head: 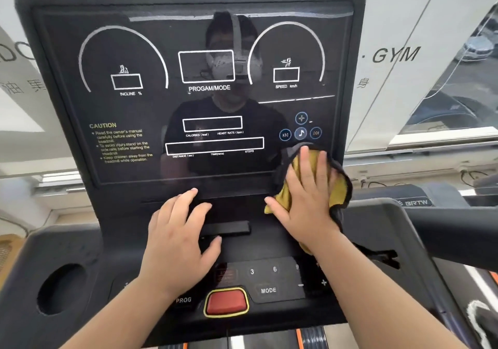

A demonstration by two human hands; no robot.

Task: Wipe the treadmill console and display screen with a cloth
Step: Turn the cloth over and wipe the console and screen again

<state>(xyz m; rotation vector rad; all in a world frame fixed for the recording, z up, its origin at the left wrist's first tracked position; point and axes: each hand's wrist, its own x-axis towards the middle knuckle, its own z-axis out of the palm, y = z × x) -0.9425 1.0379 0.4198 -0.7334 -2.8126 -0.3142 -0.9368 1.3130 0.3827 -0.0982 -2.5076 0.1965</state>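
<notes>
The black treadmill console [113,230] fills the view, its glossy display screen [140,52] tilted up toward me with white dial markings. My right hand [307,200] presses a yellow cloth with a dark border [341,187] flat against the screen's lower right corner, fingers straight and spread. My left hand [180,240] rests flat on the ledge below the screen, fingers straight, holding nothing. The cloth hangs down past my right wrist.
A button panel [269,281] with numbers and MODE sits below my hands, beside a red stop button [226,301]. A round cup holder [62,289] is at the lower left. A black handrail [444,222] runs to the right. A window lies behind the console.
</notes>
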